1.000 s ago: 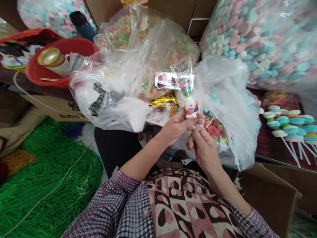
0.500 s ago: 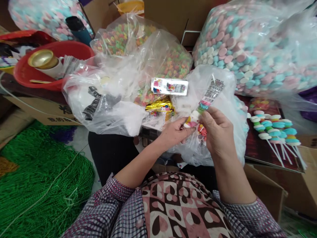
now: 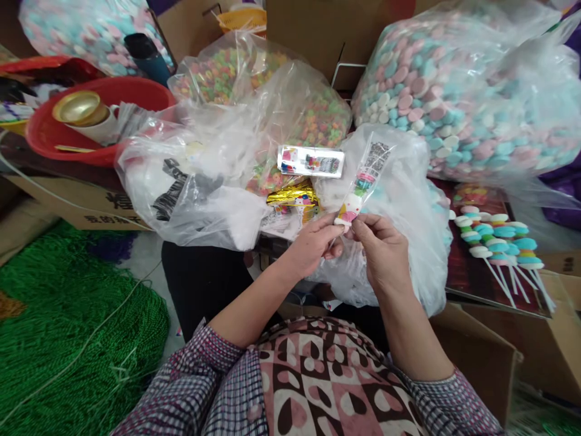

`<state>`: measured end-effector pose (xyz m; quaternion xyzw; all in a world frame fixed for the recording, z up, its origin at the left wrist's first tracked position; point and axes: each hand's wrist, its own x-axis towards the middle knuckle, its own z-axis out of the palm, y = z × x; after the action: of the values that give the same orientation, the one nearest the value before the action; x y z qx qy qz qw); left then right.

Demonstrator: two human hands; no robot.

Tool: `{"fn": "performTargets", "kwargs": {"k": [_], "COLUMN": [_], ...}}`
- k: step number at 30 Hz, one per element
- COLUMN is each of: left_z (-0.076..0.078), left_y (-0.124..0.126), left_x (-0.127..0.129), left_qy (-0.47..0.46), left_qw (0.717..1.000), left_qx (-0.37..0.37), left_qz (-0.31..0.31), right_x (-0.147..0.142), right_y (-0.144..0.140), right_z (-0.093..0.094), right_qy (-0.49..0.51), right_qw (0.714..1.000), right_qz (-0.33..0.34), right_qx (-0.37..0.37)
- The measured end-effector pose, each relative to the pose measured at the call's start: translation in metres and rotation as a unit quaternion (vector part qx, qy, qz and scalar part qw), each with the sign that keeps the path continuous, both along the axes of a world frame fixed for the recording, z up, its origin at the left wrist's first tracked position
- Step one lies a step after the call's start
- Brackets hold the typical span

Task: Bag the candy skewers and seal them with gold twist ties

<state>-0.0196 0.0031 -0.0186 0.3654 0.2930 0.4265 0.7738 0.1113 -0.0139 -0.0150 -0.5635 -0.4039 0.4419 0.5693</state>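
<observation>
Between my hands is a candy skewer in a printed clear wrapper (image 3: 358,188), tilted with its printed end up and away from me. My left hand (image 3: 318,242) pinches its lower end, near the white stick. At the same end, on the right side, the thumb and fingers of my right hand (image 3: 379,239) are closed on the wrapper's edge. Just beyond my left hand lie a stack of silver printed wrappers (image 3: 311,161) and a gold-edged bundle of wrappers (image 3: 293,197). A plastic bag of marshmallows (image 3: 399,200) lies under and beside my right hand.
Finished-looking marshmallow skewers (image 3: 503,239) lie on the dark board (image 3: 476,272) at right. A big bag of marshmallows (image 3: 454,103) stands behind. Bags of ring candies (image 3: 318,115), a red basin (image 3: 149,91) and green cord (image 3: 82,327) are farther left.
My right hand has slid down the wrapped skewer to its lower end, beside my left hand. The wrapper's upper part now shows uncovered.
</observation>
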Motion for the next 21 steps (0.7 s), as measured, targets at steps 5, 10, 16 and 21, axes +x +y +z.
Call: {"fn": "performTargets", "kwargs": {"k": [5,10,16,21], "left_z": [-0.004,-0.007,-0.013,-0.02], "left_y": [-0.002,-0.002,-0.002,-0.002], "left_x": [0.005,0.008,0.015,0.018], "left_qy": [-0.005,0.006,0.014,-0.006], "left_qw": [1.0,0.998,0.993,0.995], "left_qx": [-0.006,-0.012,-0.045,-0.034], "left_qz": [0.018,0.055,0.107,0.09], "right_x": [0.0,0.007,0.013,0.011], "right_y": [0.0,-0.003,-0.007,-0.008], "right_z": [0.001,-0.002,0.003,-0.014], "right_qy": [-0.012,-0.176,-0.355,-0.282], "right_qw": [1.0,0.984,0.932,0.959], "right_qz": [0.013,0.02,0.029,0.017], "right_qx": [-0.013,0.015,0.065,0.036]}}
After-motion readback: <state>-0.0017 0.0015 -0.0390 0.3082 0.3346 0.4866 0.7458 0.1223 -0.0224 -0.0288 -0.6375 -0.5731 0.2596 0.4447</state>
